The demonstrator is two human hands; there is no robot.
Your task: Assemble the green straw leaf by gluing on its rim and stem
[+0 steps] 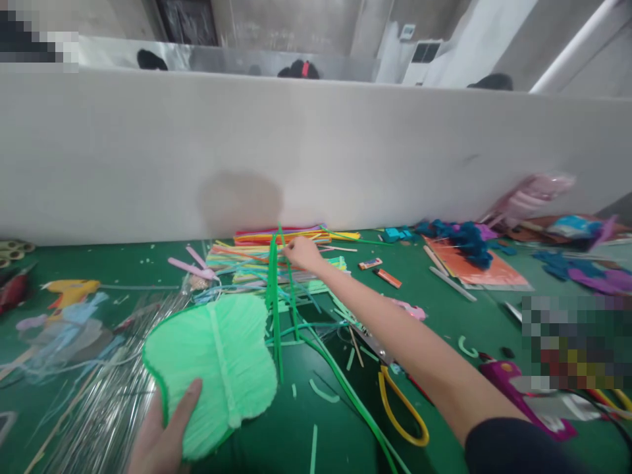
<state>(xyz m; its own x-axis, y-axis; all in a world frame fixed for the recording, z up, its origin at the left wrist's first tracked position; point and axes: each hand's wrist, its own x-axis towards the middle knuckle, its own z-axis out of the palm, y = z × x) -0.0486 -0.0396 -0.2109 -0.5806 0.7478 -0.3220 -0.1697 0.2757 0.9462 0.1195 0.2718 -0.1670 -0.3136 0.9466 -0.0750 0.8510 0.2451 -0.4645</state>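
Mint-green panel (247,368), lobed in outline, with a raised band down its middle and a darker green edge, is at lower left of the frame, raised in front of the table (44,263). Your left hand (165,438) carries it by the lower left edge; the grip is closed, thumb flat on the near face, remaining fingers behind and hidden.

Your right hand (305,255) is at the centre of the frame, the forearm crossing from lower right. You have this grip closed to a fingertip pinch on a thin green strip (292,289). Just left of it stands a bundle of green strips (272,283); whether your fingertips also touch that bundle cannot be told.

Behind your right hand, multicoloured strips (247,238) lie near the foot of the white partition (370,151). Scissors (402,408) with yellow handles lie below your right forearm, their blades partly covered. You have a yellow glue gun (73,289) at left, clear strands (108,388) at lower left, and an orange sheet (494,266) under dark blue material (469,243) at right.
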